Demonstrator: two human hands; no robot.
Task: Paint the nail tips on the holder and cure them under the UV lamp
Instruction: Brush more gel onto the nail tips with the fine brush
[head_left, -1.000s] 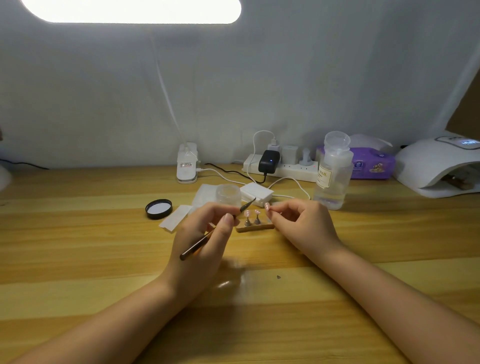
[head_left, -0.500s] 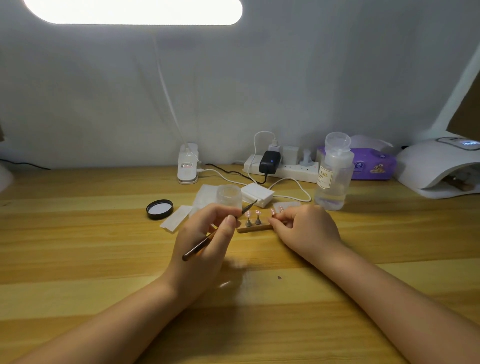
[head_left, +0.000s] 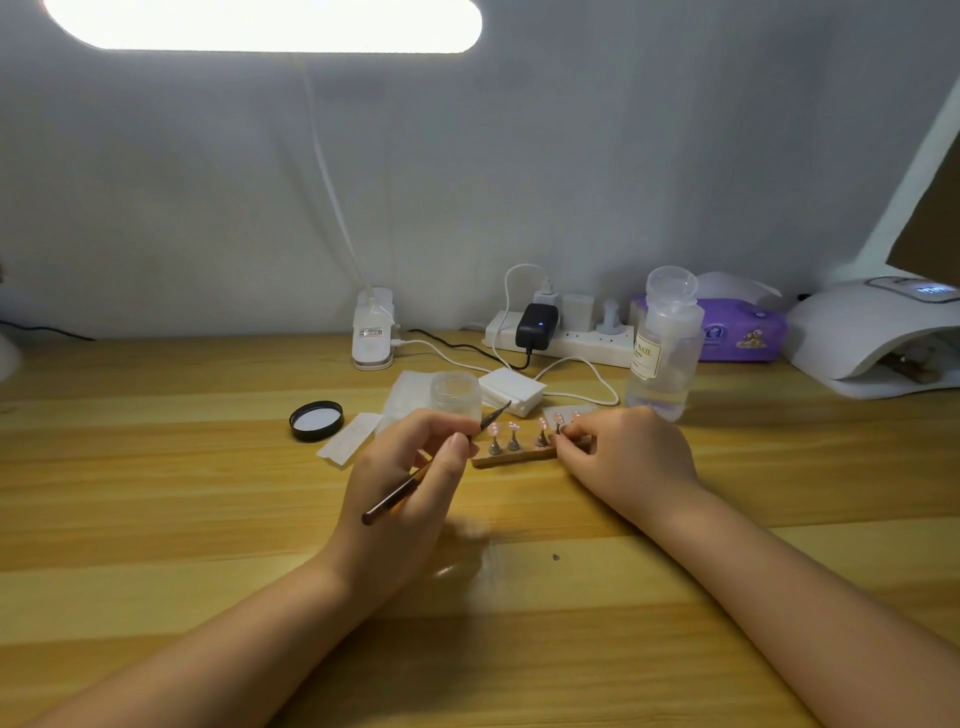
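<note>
A: Left hand (head_left: 410, 483)?
B: Grip pinching a brush (head_left: 415, 480), bristles just above the left end of the holder (head_left: 511, 457).
A: Right hand (head_left: 623, 457)?
B: Fingers curled on the holder's right end, on the table (head_left: 156, 467). Nail tips (head_left: 511, 427) upright. UV lamp (head_left: 872, 332) far right.

Long white oval lamp panel (head_left: 262, 23) is blowing out at top edge, glaring. Pale wooden desk (head_left: 156, 519) is showing soft hand shadows mid-surface. Wide-angle bending is curving the edges; far corners are dimming, slightly soft.
</note>
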